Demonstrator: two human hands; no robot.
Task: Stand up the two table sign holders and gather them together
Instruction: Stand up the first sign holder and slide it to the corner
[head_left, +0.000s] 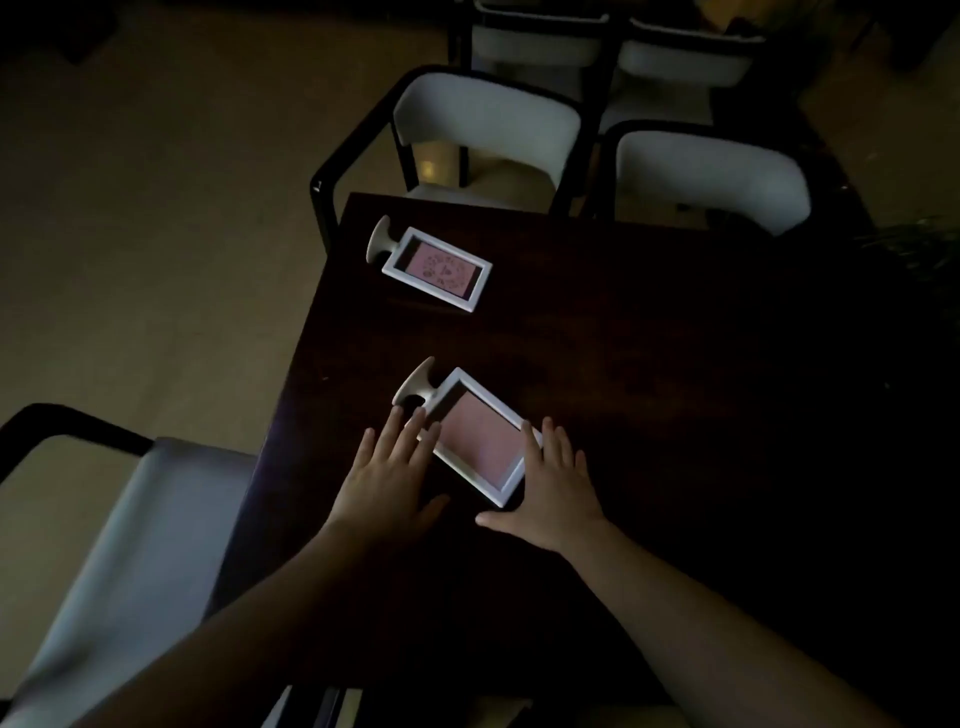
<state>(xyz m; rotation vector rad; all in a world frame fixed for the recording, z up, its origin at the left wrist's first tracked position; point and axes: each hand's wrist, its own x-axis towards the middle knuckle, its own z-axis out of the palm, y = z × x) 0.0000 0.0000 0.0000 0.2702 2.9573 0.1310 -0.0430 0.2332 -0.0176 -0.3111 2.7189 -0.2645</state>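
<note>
Dim light falls on a dark wooden table (597, 364), with pale-cushioned, black-framed chairs (483, 130) at its far side and another chair (119, 545) at the near left. Both table sign holders lie flat on their backs, well apart. The far sign holder (439, 270) rests near the table's far left corner, its round base pointing left, a pink card in its white frame. The near sign holder (478, 436) lies just ahead of me, base pointing far-left, pink card facing up. My left hand (387, 478) is spread wide, fingertips touching the frame's left edge close to the stem, gripping nothing. My right hand (553, 486) is likewise splayed flat, fingers against the frame's right edge, thumb stretched across below its near corner, holding nothing.
</note>
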